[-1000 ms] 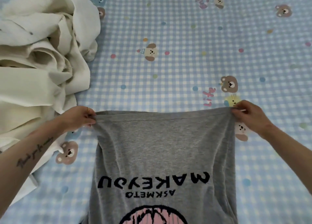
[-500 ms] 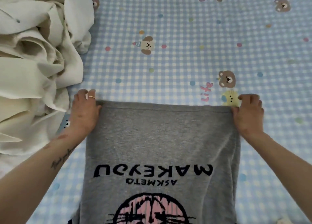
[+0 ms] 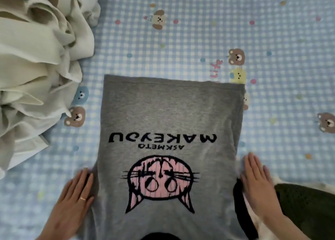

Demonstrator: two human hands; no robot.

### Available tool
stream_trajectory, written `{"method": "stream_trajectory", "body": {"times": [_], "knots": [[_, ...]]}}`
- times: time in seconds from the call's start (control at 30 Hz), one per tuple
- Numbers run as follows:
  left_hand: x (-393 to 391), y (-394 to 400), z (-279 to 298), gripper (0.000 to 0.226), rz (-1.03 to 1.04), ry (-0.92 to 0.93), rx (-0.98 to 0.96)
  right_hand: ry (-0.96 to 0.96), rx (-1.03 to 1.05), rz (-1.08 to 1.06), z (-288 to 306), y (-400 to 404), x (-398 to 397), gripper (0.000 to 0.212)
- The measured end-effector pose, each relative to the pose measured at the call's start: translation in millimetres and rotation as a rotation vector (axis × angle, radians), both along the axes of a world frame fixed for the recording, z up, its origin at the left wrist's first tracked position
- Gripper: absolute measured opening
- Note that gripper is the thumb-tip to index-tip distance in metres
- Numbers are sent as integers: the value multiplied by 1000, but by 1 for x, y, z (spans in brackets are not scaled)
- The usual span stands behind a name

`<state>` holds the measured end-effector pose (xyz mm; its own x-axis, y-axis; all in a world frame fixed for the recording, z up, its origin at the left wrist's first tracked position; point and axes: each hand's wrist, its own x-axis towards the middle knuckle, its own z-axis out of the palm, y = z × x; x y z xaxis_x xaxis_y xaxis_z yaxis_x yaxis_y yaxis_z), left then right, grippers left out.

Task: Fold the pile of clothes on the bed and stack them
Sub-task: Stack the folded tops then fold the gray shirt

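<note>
Grey jersey, the shirt (image 3: 170, 131), is laid flat, print up, on the checked sheet (image 3: 235, 22), hem at the far end. The left hand (image 3: 72, 200) is spread flat at the shirt's left edge, the right hand (image 3: 257, 183) flat at its right edge; nothing is gripped by either. A cream heap (image 3: 34, 62) is piled left of the shirt, dark cloth (image 3: 304, 209) right of it. A crooked fold could be produced if the sides are turned in unevenly, and the dark cloth under the shirt's right edge could be caught in it.
</note>
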<state>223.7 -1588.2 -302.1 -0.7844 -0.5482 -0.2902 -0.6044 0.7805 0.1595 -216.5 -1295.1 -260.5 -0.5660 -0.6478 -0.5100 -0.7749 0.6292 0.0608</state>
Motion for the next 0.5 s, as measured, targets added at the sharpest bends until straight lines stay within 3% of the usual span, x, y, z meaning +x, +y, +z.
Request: {"method": "stream_trajectory", "body": {"times": [0.07, 0.13, 0.2, 0.37, 0.5], "knots": [[22, 37, 4, 59, -155, 76, -47, -127, -79, 166, 18, 21, 27, 67], [36, 73, 4, 56, -449, 69, -8, -216, -126, 558, 26, 40, 58, 62], [43, 92, 5, 51, -569, 27, 66, -216, -78, 790, 30, 51, 74, 58], [71, 94, 2, 58, -525, 37, 121, -236, 62, 766, 32, 68, 72, 70], [68, 83, 7, 39, -254, 131, 124, -179, 28, 795, 21, 80, 78, 62]]}}
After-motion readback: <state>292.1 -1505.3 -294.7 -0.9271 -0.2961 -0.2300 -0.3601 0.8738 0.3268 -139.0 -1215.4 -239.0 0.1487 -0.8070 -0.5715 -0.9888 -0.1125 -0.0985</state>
